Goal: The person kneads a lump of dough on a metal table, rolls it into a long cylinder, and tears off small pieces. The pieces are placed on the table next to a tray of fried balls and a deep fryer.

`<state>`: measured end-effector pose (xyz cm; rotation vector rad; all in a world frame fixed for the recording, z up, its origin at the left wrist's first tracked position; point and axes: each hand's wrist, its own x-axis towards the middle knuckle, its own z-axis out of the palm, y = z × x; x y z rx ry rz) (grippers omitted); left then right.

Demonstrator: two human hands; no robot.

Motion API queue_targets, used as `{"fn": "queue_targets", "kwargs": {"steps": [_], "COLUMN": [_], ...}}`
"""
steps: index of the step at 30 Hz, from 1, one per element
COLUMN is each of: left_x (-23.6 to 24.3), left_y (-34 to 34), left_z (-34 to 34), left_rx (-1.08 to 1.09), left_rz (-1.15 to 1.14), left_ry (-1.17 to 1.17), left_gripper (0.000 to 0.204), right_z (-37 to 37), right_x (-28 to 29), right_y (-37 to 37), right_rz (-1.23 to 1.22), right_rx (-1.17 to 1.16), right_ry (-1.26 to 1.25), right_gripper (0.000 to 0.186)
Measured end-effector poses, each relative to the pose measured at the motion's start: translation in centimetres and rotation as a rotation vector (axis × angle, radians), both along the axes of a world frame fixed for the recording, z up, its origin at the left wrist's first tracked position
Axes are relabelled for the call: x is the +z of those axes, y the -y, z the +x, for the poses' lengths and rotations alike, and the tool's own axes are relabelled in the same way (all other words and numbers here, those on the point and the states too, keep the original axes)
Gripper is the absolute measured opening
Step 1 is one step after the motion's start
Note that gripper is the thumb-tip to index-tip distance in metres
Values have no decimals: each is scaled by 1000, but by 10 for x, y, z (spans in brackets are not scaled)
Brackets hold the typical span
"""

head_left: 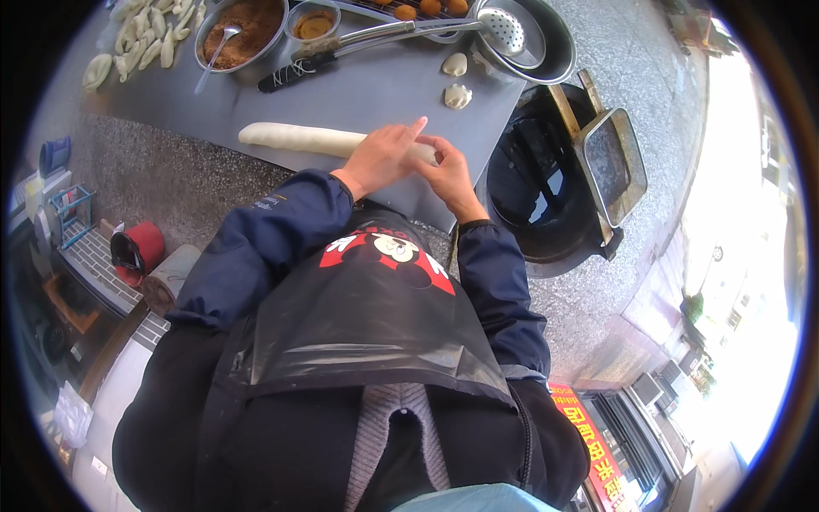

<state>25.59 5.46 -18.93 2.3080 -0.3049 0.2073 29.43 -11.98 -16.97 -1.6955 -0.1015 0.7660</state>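
A long white dough roll (294, 138) lies across the near part of the metal worktop. My left hand (382, 159) bends over its right portion, the fingers close together on the dough and one finger pointing up. At the roll's right end, my right hand (450, 177) pinches the dough between thumb and fingers. The two hands nearly touch, and they hide part of that end. Two small dough pieces, one rounded (454, 64) and one pleated (458, 96), sit farther back on the worktop.
A bowl of brown powdery filling (266, 26) with a spoon (223, 44) stands at the back. Beside it are a cup of amber liquid (314, 24) and a black-handled tool (299, 72). Shaped dough pieces (149, 38) lie far left. A dark wok (529, 175) with a strainer basket (612, 166) stands right.
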Motion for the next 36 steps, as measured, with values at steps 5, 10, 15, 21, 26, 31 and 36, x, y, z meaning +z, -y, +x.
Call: {"fn": "queue_targets", "kwargs": {"steps": [5, 10, 15, 21, 26, 31, 36], "left_x": [-6, -6, 3, 5, -5, -6, -1], "left_y": [10, 17, 17, -5, -21, -21, -15], "left_z": [-3, 1, 13, 7, -5, -10, -10], "left_rx": [-2, 23, 21, -16, 22, 73, 69], "left_rz": [279, 368, 397, 442, 205, 63, 180], "left_ry": [-115, -173, -367, -337, -149, -5, -32], "left_gripper": [37, 23, 39, 72, 49, 49, 39], "right_z": [-16, -22, -11, 33, 26, 0, -6], "right_x": [-10, 6, 34, -7, -29, -12, -7], "right_y": [-3, -3, -1, -11, -4, -21, -30], "right_rz": [-129, -39, 143, -337, -131, 117, -94], "right_rx": [-71, -157, -173, -40, -81, 41, 31], "right_ry": [182, 76, -78, 942, 508, -76, 77], "right_gripper": [42, 40, 42, 54, 55, 53, 48]}}
